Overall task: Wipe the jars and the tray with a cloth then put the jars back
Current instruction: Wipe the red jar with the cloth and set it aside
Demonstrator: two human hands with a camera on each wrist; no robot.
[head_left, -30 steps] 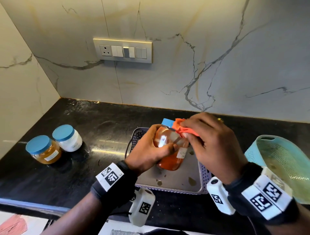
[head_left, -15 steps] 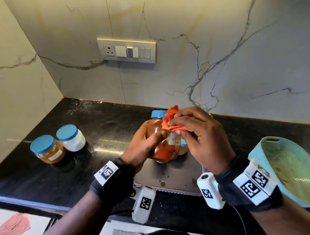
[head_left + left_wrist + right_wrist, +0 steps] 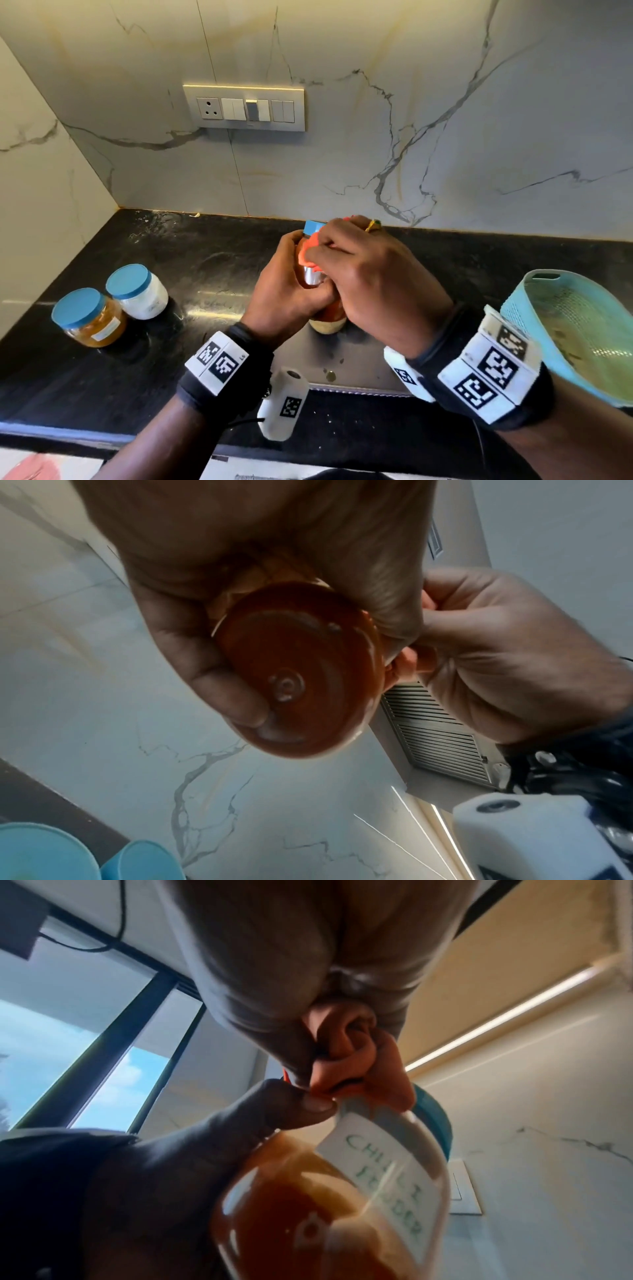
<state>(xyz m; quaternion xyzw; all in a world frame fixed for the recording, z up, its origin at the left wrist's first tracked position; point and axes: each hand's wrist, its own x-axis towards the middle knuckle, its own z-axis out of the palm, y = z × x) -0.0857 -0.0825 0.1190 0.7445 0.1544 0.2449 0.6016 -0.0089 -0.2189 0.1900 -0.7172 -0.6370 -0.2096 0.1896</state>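
My left hand (image 3: 291, 291) grips a jar of red chilli powder (image 3: 313, 277) with a blue lid (image 3: 313, 226), holding it in the air above the grey tray (image 3: 359, 363). In the left wrist view the jar's round red base (image 3: 294, 669) faces the camera with my fingers (image 3: 219, 683) curled round it. My right hand (image 3: 370, 274) holds a bunched orange cloth (image 3: 308, 251) against the jar's upper side. From the right wrist the cloth (image 3: 346, 1053) sits just above the jar's white label (image 3: 383, 1175). Another jar (image 3: 327, 325) shows partly below my hands, in the tray.
An amber jar (image 3: 90, 317) and a white jar (image 3: 138, 291), both blue-lidded, stand on the black counter (image 3: 212, 274) at the left. A turquoise colander (image 3: 579, 335) sits at the right edge. A marble wall with a switch plate (image 3: 244, 108) rises behind.
Both hands have raised the jar higher above the tray and brought it more upright. The right hand with the cloth has slid over the jar's upper side and now covers most of it.
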